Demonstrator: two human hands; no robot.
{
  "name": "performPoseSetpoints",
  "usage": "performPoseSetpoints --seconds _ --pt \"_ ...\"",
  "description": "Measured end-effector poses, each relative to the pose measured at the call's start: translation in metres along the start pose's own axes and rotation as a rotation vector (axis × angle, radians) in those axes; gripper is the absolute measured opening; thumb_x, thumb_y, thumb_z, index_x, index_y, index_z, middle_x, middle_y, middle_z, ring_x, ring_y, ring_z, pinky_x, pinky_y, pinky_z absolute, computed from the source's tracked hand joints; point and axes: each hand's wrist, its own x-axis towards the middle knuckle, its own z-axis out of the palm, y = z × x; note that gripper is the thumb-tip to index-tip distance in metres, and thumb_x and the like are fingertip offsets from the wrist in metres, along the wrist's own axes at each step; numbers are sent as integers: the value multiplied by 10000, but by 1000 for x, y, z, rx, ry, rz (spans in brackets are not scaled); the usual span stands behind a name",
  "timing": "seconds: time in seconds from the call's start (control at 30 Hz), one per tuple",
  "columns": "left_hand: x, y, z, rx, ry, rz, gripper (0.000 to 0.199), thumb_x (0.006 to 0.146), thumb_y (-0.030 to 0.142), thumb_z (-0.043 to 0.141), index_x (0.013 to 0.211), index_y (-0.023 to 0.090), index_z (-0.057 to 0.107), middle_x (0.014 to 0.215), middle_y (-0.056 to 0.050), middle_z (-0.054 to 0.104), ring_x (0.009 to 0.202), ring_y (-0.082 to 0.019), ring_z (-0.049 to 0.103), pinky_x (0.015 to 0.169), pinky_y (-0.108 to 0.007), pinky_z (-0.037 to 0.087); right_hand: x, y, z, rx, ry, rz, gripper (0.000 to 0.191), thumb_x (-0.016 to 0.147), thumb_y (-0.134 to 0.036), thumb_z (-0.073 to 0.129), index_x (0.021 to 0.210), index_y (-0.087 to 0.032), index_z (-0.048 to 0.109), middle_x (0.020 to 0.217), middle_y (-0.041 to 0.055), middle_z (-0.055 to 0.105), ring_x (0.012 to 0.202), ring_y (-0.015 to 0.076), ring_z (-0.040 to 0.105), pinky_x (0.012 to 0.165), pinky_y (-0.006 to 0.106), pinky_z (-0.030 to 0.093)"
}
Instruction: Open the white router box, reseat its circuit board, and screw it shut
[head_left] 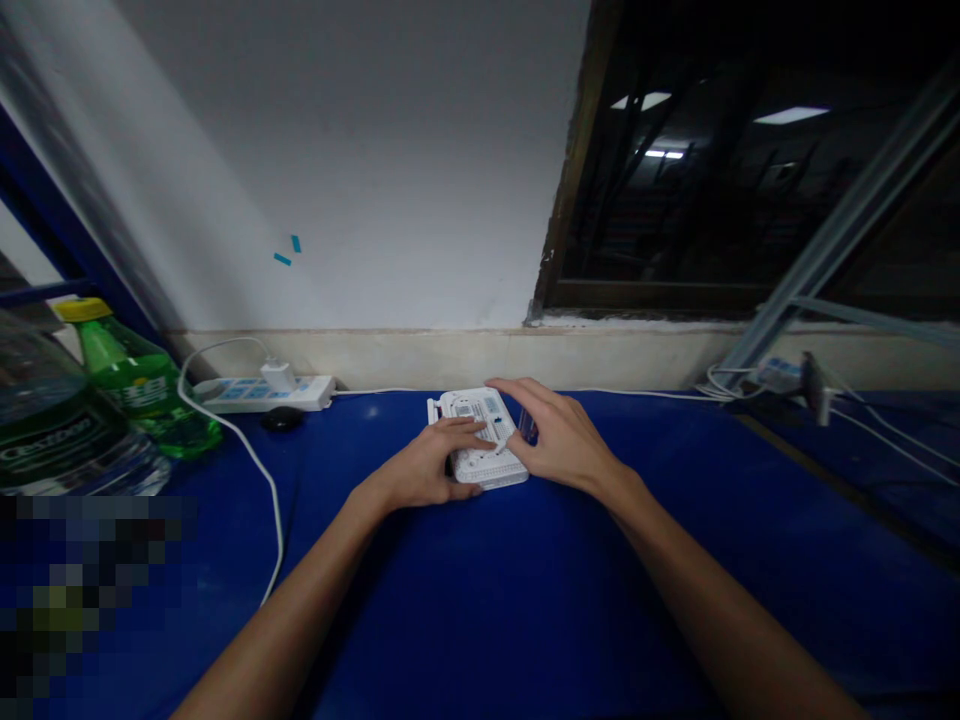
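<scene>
A white, flat, box-shaped device [491,468] with printed labels and small markings lies on the blue table [480,610], near the wall. My left hand [431,462] is wrapped round its left and near edge, fingers over its top face and thumb at the near left corner. On the other side, my right hand [559,435] curves round the right edge, with fingertips at the far edge and the thumb on the top face. Part of the device is hidden under the fingers.
At the left stand a green bottle with a yellow cap [131,380] and a large clear bottle [67,430]. A power strip [307,393], charger, white cable [247,450] and black mouse [283,419] lie nearby. A metal stand [810,240] is at the right.
</scene>
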Motion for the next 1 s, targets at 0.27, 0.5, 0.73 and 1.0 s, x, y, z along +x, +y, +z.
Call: performPoseSetpoints --seconds 0.27,0.5,0.73,1.0 --pt "0 -1 0 9 -3 3 638 728 311 837 1330 273 629 1523 -102 475 1413 -320 428 1184 -559 297 0 -2 -2 23 11 10 553 804 -140 596 1346 -248 553 1260 77 662 1023 234 672 894 361 521" --pt "0 -2 0 18 -4 7 627 740 323 829 1332 272 629 1527 -105 470 1420 -304 422 1188 -528 302 1 -3 -2 28 -10 -12 384 899 -177 551 1276 -228 596 1153 81 704 970 219 676 856 342 515" --pt "0 -1 0 17 -9 2 631 741 323 825 1339 274 627 1531 -100 465 1424 -306 416 1193 -516 301 0 -2 -4 -34 -50 -6 260 936 -236 529 1157 -207 662 1080 81 710 951 228 674 866 346 506" --pt "0 -2 0 38 -14 6 632 745 337 825 1341 268 625 1531 -110 464 1420 -297 424 1191 -514 302 0 0 -4 -65 -52 1 264 939 -264 544 1167 -203 659 1138 82 694 949 227 675 865 360 519"
